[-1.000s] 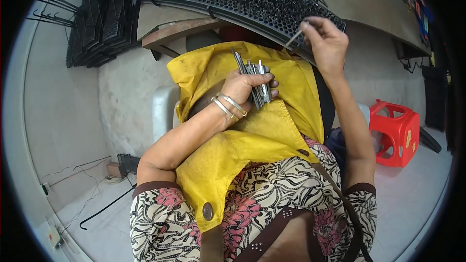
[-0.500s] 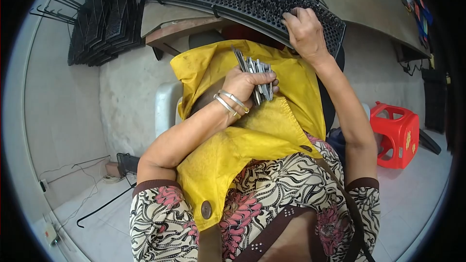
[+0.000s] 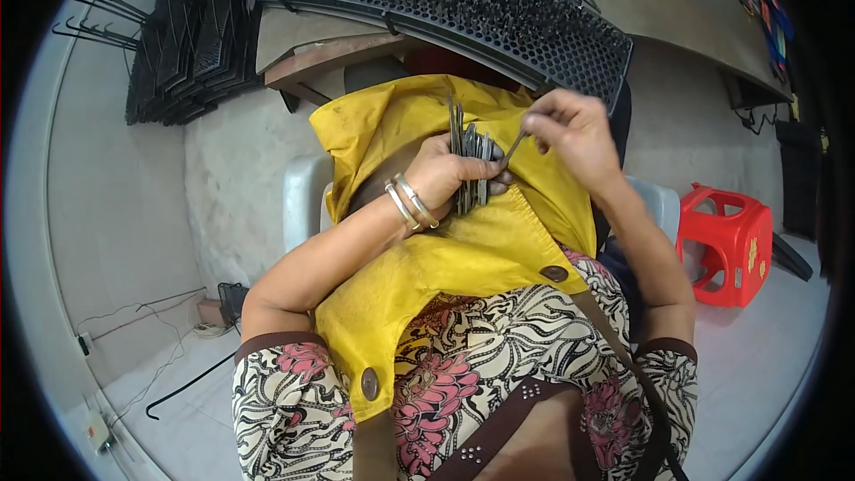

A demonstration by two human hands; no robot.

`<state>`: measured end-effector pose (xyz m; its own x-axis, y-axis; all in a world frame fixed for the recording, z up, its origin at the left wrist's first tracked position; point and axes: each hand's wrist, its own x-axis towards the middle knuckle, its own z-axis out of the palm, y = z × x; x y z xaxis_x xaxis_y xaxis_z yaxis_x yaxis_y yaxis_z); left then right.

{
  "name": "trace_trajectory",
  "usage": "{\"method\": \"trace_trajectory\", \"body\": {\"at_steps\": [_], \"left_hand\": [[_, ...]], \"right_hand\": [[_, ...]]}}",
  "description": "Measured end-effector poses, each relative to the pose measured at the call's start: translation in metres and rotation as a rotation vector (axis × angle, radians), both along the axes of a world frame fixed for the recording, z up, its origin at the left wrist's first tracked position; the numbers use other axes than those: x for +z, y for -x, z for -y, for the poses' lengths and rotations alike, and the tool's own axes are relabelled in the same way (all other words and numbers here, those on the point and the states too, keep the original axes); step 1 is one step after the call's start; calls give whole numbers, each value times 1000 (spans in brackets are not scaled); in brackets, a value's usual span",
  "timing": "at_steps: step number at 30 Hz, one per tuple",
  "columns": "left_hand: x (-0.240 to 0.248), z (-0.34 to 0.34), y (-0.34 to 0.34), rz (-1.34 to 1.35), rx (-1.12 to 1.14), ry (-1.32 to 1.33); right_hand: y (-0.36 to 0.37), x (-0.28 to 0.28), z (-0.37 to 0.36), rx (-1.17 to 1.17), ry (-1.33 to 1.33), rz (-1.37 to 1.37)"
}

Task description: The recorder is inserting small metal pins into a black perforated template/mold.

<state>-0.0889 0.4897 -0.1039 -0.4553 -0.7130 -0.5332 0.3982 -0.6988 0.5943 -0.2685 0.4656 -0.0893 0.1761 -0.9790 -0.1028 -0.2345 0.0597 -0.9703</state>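
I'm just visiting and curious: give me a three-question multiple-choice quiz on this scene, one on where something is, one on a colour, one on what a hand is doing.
1. Where is the plastic stool?
A. On the person's right, on the floor
B. On the workbench
C. On the person's lap

2. What colour is the cloth over the lap?
A. Blue
B. Yellow
C. White

3. What is the left hand doing?
A. Resting open on the knee
B. Gripping a bundle of metal pins
C. Holding the stool

Answers:
1 A: the red stool stands on the floor at the right.
2 B: the cloth is yellow.
3 B: the left hand is closed round the bundle of metal pins, while the right hand pinches a single pin.
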Motion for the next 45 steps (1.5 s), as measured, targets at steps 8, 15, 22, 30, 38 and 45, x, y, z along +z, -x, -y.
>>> {"method": "trace_trajectory", "body": {"at_steps": [8, 15, 22, 30, 38, 45], "left_hand": [[-4, -3, -2, 54, -103, 123], [-4, -3, -4, 95, -143, 197], [-5, -4, -6, 145, -154, 192], [2, 4, 2, 37, 72, -57], [15, 23, 20, 17, 12, -11], [13, 30, 25, 4, 133, -86]], "right_hand": [[2, 2, 53, -365, 675, -116], [-3, -13, 84, -255, 1080, -387], [-6, -18, 95, 5, 1189, -804], [-5, -16, 44, -23, 1051, -612], [1, -4, -3, -33, 60, 112], [22, 2, 43, -419, 480, -56]]}}
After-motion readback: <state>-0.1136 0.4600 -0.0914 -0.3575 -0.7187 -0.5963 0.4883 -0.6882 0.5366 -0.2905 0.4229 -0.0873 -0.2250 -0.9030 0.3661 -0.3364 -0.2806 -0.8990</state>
